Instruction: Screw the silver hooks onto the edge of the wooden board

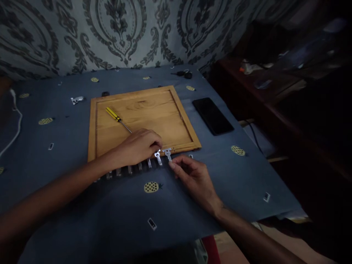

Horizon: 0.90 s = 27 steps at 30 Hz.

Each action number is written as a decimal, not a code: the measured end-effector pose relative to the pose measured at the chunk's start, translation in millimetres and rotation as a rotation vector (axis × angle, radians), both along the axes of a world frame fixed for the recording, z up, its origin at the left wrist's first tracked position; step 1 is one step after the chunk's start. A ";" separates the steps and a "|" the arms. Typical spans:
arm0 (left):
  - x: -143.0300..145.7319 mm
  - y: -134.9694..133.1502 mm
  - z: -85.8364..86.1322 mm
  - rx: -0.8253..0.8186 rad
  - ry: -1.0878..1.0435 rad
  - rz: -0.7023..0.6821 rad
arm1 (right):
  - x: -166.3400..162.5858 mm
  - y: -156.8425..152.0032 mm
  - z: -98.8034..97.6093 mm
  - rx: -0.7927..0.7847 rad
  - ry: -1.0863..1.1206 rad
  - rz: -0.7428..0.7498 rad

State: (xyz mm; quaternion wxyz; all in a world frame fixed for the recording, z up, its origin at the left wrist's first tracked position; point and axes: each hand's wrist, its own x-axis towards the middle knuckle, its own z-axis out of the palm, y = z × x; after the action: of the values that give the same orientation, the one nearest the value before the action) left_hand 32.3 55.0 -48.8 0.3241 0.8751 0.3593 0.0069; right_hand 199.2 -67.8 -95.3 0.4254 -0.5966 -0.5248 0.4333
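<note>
A wooden panel [143, 97] with a raised frame lies flat on a blue cloth. A yellow-and-black screwdriver [117, 118] rests on its left half. Along the panel's near edge runs a row of several small metal brackets [129, 170]. My left hand [137, 146] lies over that near edge with its fingers curled, its fingertips pinching one bracket [158, 157]. My right hand [192, 176] sits just right of it, thumb and forefinger closed on the tail of another T-shaped bracket [167, 153].
A black phone [212, 115] lies right of the panel. A loose metal bracket [77, 99] and a dark key fob [184, 74] sit toward the back. A white cable [15, 121] trails at the left. The cloth's edge drops off at right beside a dark wooden shelf [264, 91].
</note>
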 end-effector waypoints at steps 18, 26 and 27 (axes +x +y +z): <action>0.9 2.9 -1.0 -0.059 -0.012 0.028 | 1.1 0.6 -6.4 0.085 -0.062 0.022; 8.0 1.0 3.4 -0.038 0.022 0.035 | 1.6 0.3 -5.2 0.105 -0.095 0.074; 8.4 1.1 3.5 -0.032 0.026 0.034 | 1.8 0.6 -5.3 0.112 -0.103 0.078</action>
State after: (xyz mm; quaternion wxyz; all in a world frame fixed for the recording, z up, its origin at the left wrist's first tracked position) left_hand 40.7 56.1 -45.2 0.3331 0.8636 0.3784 -0.0046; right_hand 201.0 -67.2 -100.6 0.4134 -0.5724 -0.5923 0.3881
